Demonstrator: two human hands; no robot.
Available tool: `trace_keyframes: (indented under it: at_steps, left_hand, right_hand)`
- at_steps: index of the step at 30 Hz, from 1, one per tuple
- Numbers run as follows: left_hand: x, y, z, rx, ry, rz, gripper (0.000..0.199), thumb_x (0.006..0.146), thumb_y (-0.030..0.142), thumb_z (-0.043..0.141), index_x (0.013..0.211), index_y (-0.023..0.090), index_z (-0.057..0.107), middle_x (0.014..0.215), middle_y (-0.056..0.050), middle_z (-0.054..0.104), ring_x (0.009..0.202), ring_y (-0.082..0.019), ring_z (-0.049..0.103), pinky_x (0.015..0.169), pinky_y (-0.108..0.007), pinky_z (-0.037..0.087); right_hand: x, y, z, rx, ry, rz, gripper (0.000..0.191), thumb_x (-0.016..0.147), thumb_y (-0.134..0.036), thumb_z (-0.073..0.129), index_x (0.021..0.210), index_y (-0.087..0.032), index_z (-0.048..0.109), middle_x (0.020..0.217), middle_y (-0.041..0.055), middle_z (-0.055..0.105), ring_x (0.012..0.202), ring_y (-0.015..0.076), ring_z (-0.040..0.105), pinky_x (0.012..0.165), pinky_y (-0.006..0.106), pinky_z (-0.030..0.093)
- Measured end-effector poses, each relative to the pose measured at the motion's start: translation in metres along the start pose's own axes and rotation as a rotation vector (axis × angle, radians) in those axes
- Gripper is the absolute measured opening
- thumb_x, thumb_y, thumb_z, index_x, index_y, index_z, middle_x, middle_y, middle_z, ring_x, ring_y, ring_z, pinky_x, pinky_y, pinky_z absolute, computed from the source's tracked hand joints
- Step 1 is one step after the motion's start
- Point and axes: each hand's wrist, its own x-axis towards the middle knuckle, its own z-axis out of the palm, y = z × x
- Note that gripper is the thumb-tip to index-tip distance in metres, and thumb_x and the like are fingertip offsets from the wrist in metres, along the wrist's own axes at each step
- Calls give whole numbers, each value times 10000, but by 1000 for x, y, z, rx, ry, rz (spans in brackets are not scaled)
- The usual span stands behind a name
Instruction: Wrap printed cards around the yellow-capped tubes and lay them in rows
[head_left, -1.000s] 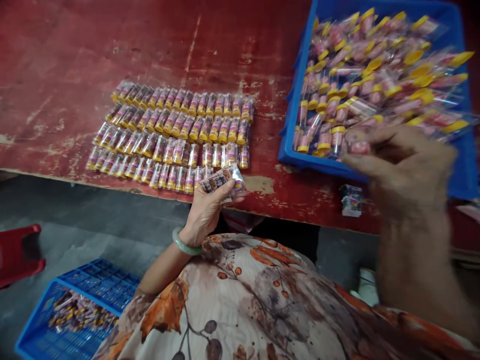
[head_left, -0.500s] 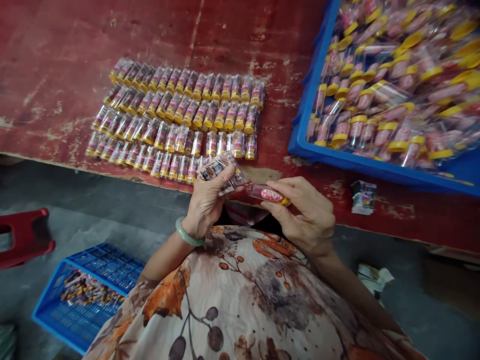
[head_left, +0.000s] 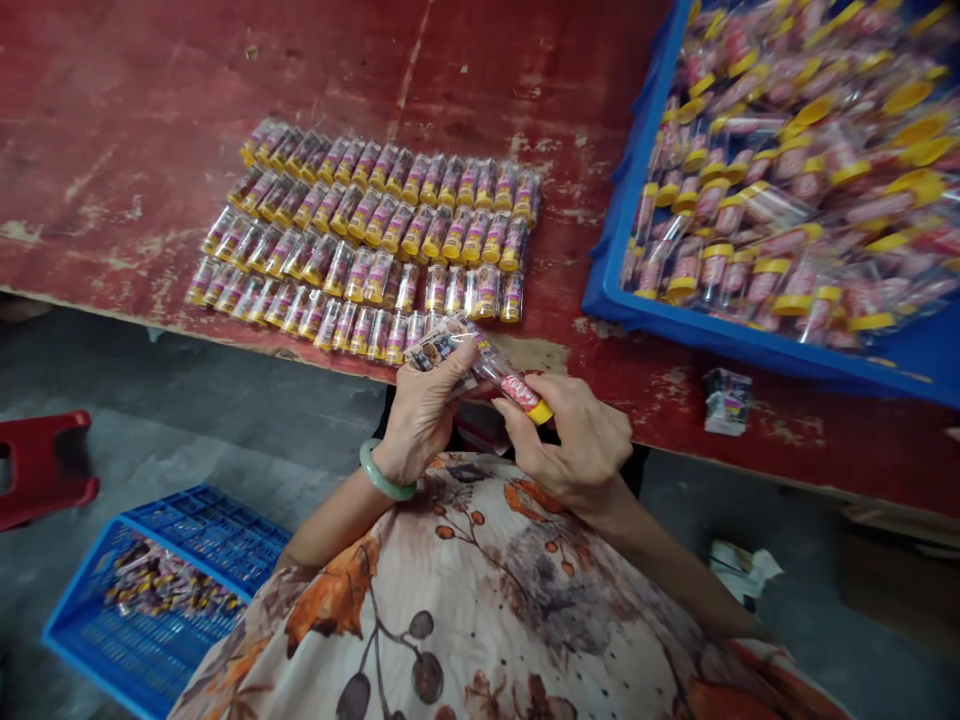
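Observation:
My left hand (head_left: 424,405) is closed on a printed plastic packet (head_left: 441,345), its thumb pressed on top; whether this is one packet or a small stack I cannot tell. My right hand (head_left: 577,430) pinches a clear tube with a yellow cap (head_left: 523,393) and pink-and-white contents. The cap points toward my right palm. The tube's clear far end meets the packet's right edge; whether it is inside the packet is unclear. Just beyond my left hand, rows of wrapped yellow-capped tubes (head_left: 382,225) lie side by side on the red table (head_left: 315,60).
A big blue tray (head_left: 600,290) at the right holds many loose yellow-capped tubes. A small stack of printed packets (head_left: 726,400) lies near the table's front edge. On the floor at left are a blue basket (head_left: 97,650) with wrapped tubes and a red stool (head_left: 52,465).
My right hand has moved left, bringing the tube against the packet and tilting its capped end toward me. My left hand still holds the packet. The view has shifted slightly.

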Motion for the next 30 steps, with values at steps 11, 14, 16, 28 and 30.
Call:
trace_keyframes:
  at_steps: [11, 14, 16, 28, 30]
  left_hand:
    - [1, 4, -10, -8, -55, 27, 338, 604, 335, 863, 830, 166, 677, 789, 12, 700, 649, -102, 628, 661, -241, 503]
    - [-2, 4, -8, 12, -117, -16, 383, 546, 336, 891, 820, 163, 686, 798, 1, 707, 674, -117, 641, 681, -254, 514]
    - [-4, 2, -5, 22, -146, -35, 404, 511, 356, 903, 790, 158, 688, 769, 2, 700, 662, -117, 636, 676, -255, 518]
    - [-11, -7, -1, 25, -169, -28, 359, 524, 351, 896, 762, 167, 699, 746, 9, 696, 667, -114, 627, 696, -252, 516]
    - [-11, -8, -1, 20, -170, -32, 344, 536, 334, 893, 764, 165, 699, 741, 10, 694, 662, -113, 625, 687, -252, 518]
  right_hand:
    - [28, 8, -11, 562, -277, 145, 294, 849, -153, 589, 1141, -186, 600, 1009, 86, 671, 840, 182, 654, 720, 329, 563]
    - [26, 5, -12, 529, -108, 225, 230, 814, -110, 593, 1016, -203, 651, 906, 54, 665, 723, 151, 624, 623, 302, 539]
    - [24, 0, -9, 465, -29, 261, 199, 795, -124, 599, 961, -214, 659, 882, 48, 666, 698, 152, 619, 600, 309, 537]
    - [28, -10, -2, 431, 173, 262, 212, 734, -31, 620, 812, -224, 659, 761, 39, 648, 637, 160, 617, 523, 297, 488]
    - [27, -10, -1, 414, 172, 263, 223, 733, -23, 612, 807, -230, 654, 753, 32, 642, 631, 157, 611, 515, 295, 480]
